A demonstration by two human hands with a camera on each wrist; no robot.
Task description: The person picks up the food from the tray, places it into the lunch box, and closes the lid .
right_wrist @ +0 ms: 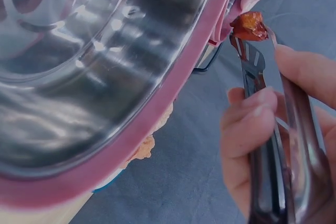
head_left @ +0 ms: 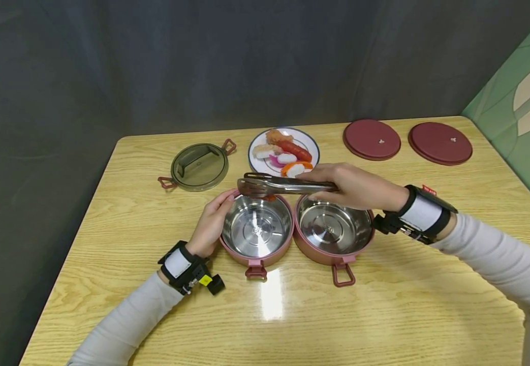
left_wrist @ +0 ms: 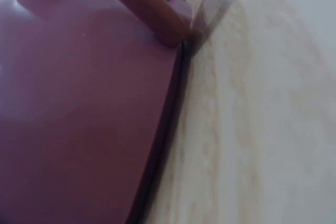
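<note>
Two round pots with pink outsides and steel insides stand side by side on the table. My left hand (head_left: 211, 223) holds the left pot (head_left: 256, 229) at its far left rim, thumb at the edge. In my right hand (head_left: 356, 185) I grip metal tongs (head_left: 292, 186) above the far rims of both pots. Pinched between the tong tips is a small glossy reddish-brown piece of food (right_wrist: 249, 26), over the far edge of the left pot. The right pot (head_left: 333, 231) lies partly beneath my right hand. The left wrist view shows mostly the pink outer wall (left_wrist: 79, 93) and a handle.
Behind the pots, a white plate (head_left: 256, 163) with a blue rim bears several food pieces, among them a red sausage (head_left: 295, 150). A see-through lid (head_left: 200, 170) with red side handles lies at the left. Two dark red lids (head_left: 370, 139) (head_left: 440, 142) lie at the back right.
</note>
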